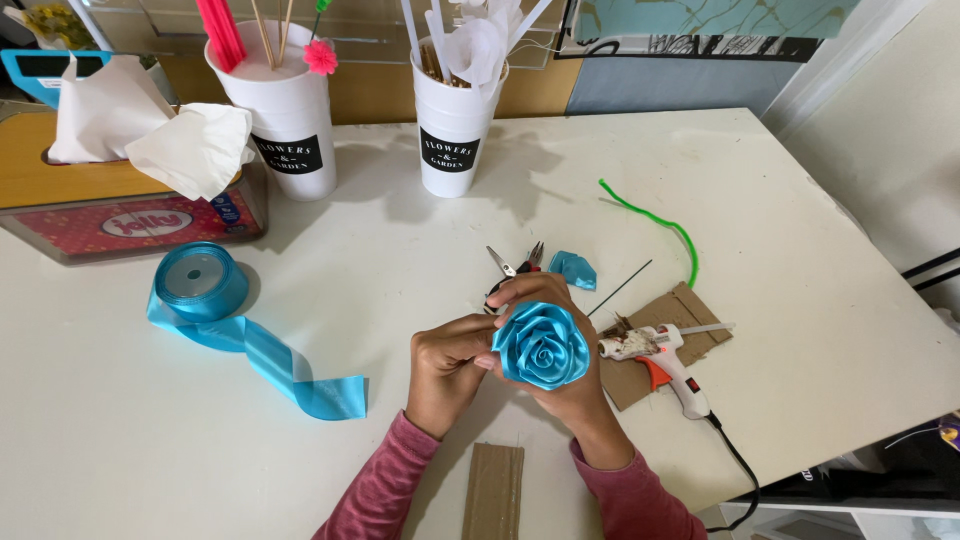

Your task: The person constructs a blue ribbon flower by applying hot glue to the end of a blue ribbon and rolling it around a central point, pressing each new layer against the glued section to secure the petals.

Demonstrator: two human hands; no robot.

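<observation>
A blue satin ribbon rose sits in the middle of the view, above the white table. My right hand cups it from behind and below, fingers wrapped around its base. At the rose's left edge, my left hand pinches the outer petals with its fingertips. A small loose piece of blue ribbon lies just behind the hands. A spool of the same blue ribbon rests at the left, its tail unrolled toward the front.
A white glue gun lies on a cardboard scrap to the right, cord trailing off the edge. Scissors, a thin wire and a green pipe cleaner lie behind. Two white buckets and a tissue box stand at the back. Cardboard strip lies in front.
</observation>
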